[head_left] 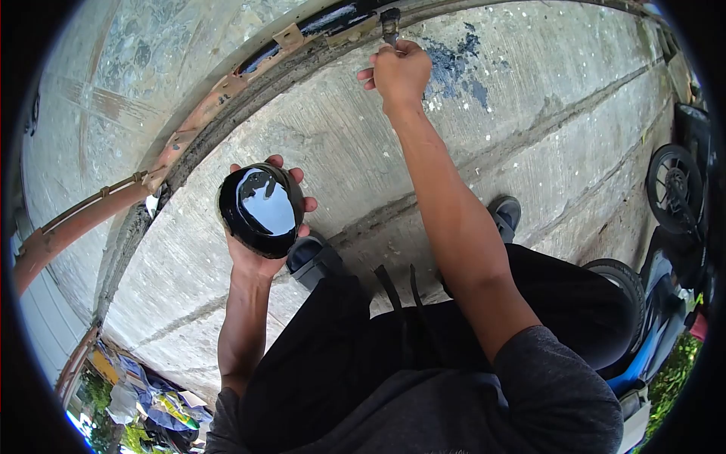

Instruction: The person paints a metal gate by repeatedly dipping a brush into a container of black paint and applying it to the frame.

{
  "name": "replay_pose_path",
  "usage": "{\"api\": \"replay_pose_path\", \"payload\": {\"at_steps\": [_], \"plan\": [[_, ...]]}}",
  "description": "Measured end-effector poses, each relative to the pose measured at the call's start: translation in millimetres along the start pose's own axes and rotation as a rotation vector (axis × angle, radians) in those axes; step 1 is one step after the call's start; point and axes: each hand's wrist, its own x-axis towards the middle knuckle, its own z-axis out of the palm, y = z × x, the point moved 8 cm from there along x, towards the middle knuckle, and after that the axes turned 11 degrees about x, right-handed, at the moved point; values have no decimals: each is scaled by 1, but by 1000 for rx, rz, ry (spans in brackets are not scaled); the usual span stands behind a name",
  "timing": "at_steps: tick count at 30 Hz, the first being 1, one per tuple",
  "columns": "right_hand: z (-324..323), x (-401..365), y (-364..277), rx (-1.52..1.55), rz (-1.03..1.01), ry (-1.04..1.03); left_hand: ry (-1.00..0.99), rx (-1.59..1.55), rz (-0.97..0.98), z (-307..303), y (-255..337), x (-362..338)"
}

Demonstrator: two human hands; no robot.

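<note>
The left hand (pixel 253 261) is held palm up in front of the bent knees, with the forearm raised steeply from the elbow. A round container (pixel 261 208) of glossy black liquid is cupped in it from below. The fingers (pixel 296 175) are wrapped up around the far side of the container, so the grip is closed around it and it is kept roughly level above the concrete floor (pixel 340 151). The right arm is stretched out almost straight, forward and away from the body, with the wrist bent slightly. The right hand (pixel 401 72) is closed in a narrow, pinching grip on the handle of a small paintbrush (pixel 391 24). The brush is pointed away from the person, and its head is set against the rust-brown metal rail (pixel 204 113) that runs along the edge of the concrete. The stretch of rail just beside the brush is seen to be black and shiny, while the rest is left brown. A patch of blue stain (pixel 457 68) is seen on the concrete just beside the right hand. A sandal (pixel 310 261) is planted right below the container, and the other shoe (pixel 505 213) is visible beyond the right forearm. A motorcycle (pixel 673 189) is parked well apart from both hands.
</note>
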Motion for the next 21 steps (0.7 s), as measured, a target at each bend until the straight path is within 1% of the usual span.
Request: {"api": "replay_pose_path", "payload": {"at_steps": [2,5,6,9,10,13,17,20,21], "plan": [[13,18,13,44,71,-31,-28,-5,-4,2,-3,1],[27,2,25,-50,129,-141,-32,-1,-12,-1,-4,-1],[26,-4,28,-37,171,-178,-36,-7,-12,0,-4,0],[9,-1,24,163,51,18,-36,-24,-5,1,-3,0],[14,3,26,168,31,4,-39,-28,-9,2,-4,1],[36,-4,38,-11,165,-153,-32,-28,-20,0,-5,-1],[40,-22,39,-218,282,-395,-36,-23,-28,-2,-3,3],[37,-8,41,-315,312,-508,-43,-25,-17,1,-1,3],[32,3,35,-283,283,-481,-45,-23,-11,1,1,3]]}}
